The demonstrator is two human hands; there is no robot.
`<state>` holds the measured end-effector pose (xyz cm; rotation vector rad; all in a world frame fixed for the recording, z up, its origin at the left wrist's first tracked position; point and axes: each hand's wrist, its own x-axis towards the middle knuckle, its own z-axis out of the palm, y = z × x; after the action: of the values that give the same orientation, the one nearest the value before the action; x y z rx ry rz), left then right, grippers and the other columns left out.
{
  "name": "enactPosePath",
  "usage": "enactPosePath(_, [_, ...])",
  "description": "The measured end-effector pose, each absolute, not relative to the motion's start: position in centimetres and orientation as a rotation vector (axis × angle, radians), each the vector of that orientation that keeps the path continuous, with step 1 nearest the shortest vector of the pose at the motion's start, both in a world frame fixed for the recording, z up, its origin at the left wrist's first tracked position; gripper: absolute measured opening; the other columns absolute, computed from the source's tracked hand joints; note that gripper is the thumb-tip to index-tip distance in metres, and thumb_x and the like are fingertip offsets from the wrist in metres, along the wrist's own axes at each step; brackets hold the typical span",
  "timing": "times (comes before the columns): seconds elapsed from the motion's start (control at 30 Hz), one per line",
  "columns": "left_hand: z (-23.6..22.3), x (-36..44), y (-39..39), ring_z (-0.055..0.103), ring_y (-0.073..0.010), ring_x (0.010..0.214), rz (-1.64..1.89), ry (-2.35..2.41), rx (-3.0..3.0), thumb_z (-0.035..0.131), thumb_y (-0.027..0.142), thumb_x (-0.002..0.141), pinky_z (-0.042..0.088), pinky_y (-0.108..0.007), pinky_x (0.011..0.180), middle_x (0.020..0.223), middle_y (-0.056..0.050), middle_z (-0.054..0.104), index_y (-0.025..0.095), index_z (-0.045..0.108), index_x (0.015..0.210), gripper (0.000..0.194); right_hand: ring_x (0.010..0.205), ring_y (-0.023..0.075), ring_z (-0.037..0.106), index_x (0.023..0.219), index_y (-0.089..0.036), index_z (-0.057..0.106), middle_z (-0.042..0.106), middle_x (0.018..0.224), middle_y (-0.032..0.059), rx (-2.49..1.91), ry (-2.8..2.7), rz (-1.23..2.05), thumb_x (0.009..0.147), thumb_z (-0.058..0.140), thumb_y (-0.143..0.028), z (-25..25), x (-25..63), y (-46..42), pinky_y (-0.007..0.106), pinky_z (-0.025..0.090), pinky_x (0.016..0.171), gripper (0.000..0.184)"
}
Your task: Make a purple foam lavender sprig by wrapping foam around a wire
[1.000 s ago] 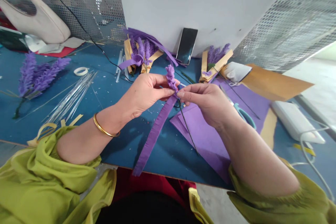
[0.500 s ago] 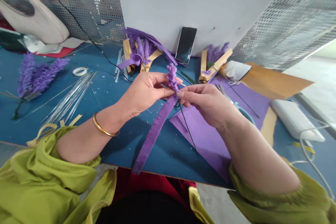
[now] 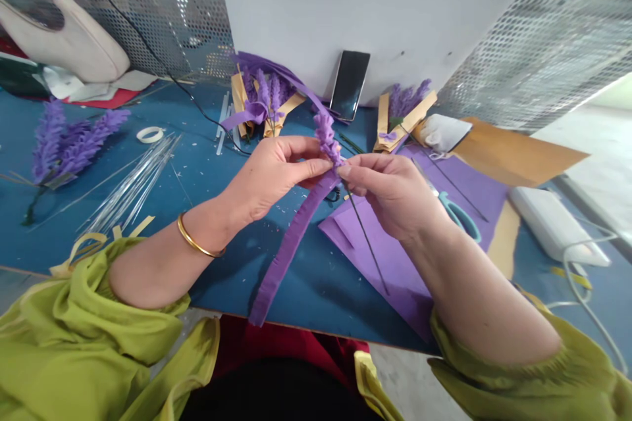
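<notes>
Between both hands, above the blue table, is a paper lavender flower (image 3: 326,135) of looped purple crepe on a thin dark wire stem (image 3: 368,240). My left hand (image 3: 284,174) pinches the flower and the top of the purple fringed strip (image 3: 291,247) from the left. From there the strip hangs down to the table's front edge. My right hand (image 3: 380,187) is closed on the stem just below the petals, its thumb and forefinger pressed together. The stem slants down to the right beneath it. The other fingertips are partly hidden behind the flower.
Purple paper sheets (image 3: 380,247) and blue-handled scissors (image 3: 459,216) lie at right, near a white box (image 3: 555,223) with a cable. A phone (image 3: 350,85) leans on the back panel between wrapped lavender bunches. Loose wires (image 3: 133,184), a tape roll (image 3: 150,135) and finished lavender (image 3: 74,145) lie at left.
The flower has tilted, its top leaning further left and the stem's lower end swinging right. My right hand has shifted slightly right and up, uncovering more of the scissors.
</notes>
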<state>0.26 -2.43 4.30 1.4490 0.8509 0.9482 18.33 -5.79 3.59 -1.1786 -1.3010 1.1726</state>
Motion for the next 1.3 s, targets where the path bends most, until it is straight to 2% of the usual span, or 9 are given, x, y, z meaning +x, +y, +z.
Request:
enactPosePath(0.2, [4.2, 0.2, -2.6, 0.070, -0.0175, 0.070, 0.760, 0.848, 1.284, 0.079, 0.036, 0.074, 0.057, -0.033, 0.075, 0.071, -0.005, 0.073, 0.016, 0.076, 0.077, 0.020, 0.059, 0.0096, 0.044, 0.067, -0.018, 0.070, 0.058, 0.062, -0.0024, -1.228, -1.292, 0.982, 0.071, 0.077, -0.028, 3.6, 18.4, -5.9, 0.026, 0.033, 0.056, 0.013])
enactPosePath(0.6, [4.5, 0.6, -3.0, 0.070, -0.0169, 0.067, 0.821, 0.900, 1.258, 0.074, 0.025, 0.075, 0.058, -0.032, 0.074, 0.069, -0.004, 0.074, 0.016, 0.076, 0.072, 0.010, 0.067, 0.0136, 0.057, 0.075, -0.018, 0.074, 0.066, 0.067, -0.0002, -1.223, -1.274, 1.011, 0.074, 0.073, -0.026, 3.5, 18.0, -6.0, 0.029, 0.045, 0.067, 0.008])
enactPosePath(0.77, [4.4, 0.7, -3.3, 0.068, -0.0157, 0.063, 0.863, 0.950, 1.323, 0.073, 0.023, 0.074, 0.055, -0.030, 0.072, 0.063, -0.003, 0.071, 0.016, 0.074, 0.069, 0.009, 0.063, 0.0129, 0.056, 0.071, -0.018, 0.072, 0.064, 0.064, -0.0003, -1.254, -1.217, 0.938, 0.073, 0.075, -0.027, 3.0, 17.4, -6.1, 0.028, 0.044, 0.061, 0.010])
enactPosePath(0.93, [4.2, 0.6, -3.4, 0.067, -0.0166, 0.067, 0.875, 0.938, 1.416, 0.071, 0.029, 0.075, 0.052, -0.029, 0.071, 0.068, -0.005, 0.074, 0.017, 0.075, 0.070, 0.014, 0.060, 0.0134, 0.057, 0.073, -0.018, 0.072, 0.067, 0.065, 0.0005, -1.359, -1.336, 0.664, 0.077, 0.071, -0.029, 3.1, 16.8, -6.9, 0.027, 0.043, 0.056, 0.012])
enactPosePath(1.13, [3.7, 0.7, -3.3, 0.067, -0.0154, 0.067, 0.951, 0.935, 1.412, 0.069, 0.023, 0.074, 0.050, -0.026, 0.066, 0.066, -0.003, 0.073, 0.017, 0.075, 0.069, 0.011, 0.065, 0.0151, 0.062, 0.069, -0.020, 0.070, 0.070, 0.070, 0.0005, -1.371, -1.563, 0.135, 0.080, 0.064, -0.017, 3.4, 15.9, -7.8, 0.030, 0.048, 0.066, 0.013])
enactPosePath(1.3, [3.8, 0.8, -3.2, 0.067, -0.0154, 0.065, 0.975, 0.966, 1.382, 0.068, 0.020, 0.073, 0.052, -0.027, 0.067, 0.064, -0.003, 0.072, 0.015, 0.074, 0.068, 0.009, 0.068, 0.0150, 0.065, 0.071, -0.020, 0.071, 0.072, 0.073, 0.0000, -1.291, -1.644, 0.069, 0.081, 0.061, -0.012, 3.2, 16.0, -7.8, 0.031, 0.050, 0.070, 0.016])
